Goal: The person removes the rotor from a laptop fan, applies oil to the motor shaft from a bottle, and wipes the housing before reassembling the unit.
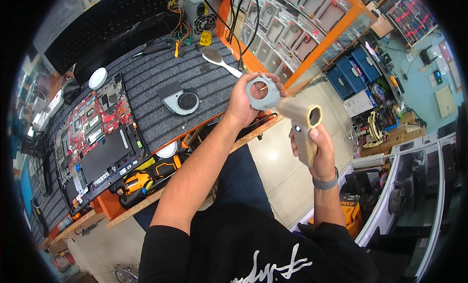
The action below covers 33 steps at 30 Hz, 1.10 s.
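Observation:
My left hand (pixel 239 105) grips a thin grey fan cover (pixel 255 101) with a round hole in its middle, held up past the bench's edge. In my right hand (pixel 323 153) is a beige pistol-shaped handheld air blower (pixel 303 141), its narrow end pointed at the cover and close to it. The fingers wrap round the blower's grip. On the ribbed grey mat lies a laptop cooling fan (pixel 181 103) with a black rotor. Left of it rests an opened laptop base (pixel 105 141), its red circuit board and black battery exposed.
A white-handled brush (pixel 220 62) lies on the mat (pixel 146 68), with a screwdriver (pixel 151 49) farther back. A power supply (pixel 202 19) with loose cables and a black monitor back (pixel 102 27) stand behind. An open drawer (pixel 109 205) holds a yellow-black power tool (pixel 146 180). Blue drawers (pixel 348 78) stand at right.

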Motion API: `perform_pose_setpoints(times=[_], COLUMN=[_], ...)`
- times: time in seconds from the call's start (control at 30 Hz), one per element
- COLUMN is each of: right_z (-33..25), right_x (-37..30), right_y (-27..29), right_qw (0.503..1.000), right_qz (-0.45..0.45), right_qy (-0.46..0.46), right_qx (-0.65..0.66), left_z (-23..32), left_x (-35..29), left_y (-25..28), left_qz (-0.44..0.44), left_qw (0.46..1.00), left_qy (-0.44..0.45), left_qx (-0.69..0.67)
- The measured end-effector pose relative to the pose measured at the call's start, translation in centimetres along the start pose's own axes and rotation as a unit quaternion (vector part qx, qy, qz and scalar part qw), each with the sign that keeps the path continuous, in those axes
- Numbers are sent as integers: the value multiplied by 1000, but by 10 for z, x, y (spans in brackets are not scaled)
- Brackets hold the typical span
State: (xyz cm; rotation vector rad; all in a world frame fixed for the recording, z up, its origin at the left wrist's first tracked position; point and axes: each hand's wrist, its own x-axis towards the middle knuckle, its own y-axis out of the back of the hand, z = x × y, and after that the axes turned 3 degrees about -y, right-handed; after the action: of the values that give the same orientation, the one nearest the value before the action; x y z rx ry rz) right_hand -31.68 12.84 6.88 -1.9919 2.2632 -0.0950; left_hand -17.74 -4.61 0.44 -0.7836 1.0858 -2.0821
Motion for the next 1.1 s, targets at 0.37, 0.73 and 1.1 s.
perform_pose_setpoints(times=[0.37, 0.73, 1.1], right_z=[-2, -6, -3], right_x=[15, 26, 9], right_y=[-31, -24, -3], right_qw=[998, 997, 999], right_qz=[-29, 3, 19], right_qy=[33, 71, 44], right_qx=[49, 11, -15], left_z=[-6, -7, 7], left_x=[-2, -2, -3], left_y=[3, 5, -1], left_qz=[-5, 47, 13], left_qw=[999, 995, 1000], left_qy=[16, 14, -8], left_qx=[50, 87, 14])
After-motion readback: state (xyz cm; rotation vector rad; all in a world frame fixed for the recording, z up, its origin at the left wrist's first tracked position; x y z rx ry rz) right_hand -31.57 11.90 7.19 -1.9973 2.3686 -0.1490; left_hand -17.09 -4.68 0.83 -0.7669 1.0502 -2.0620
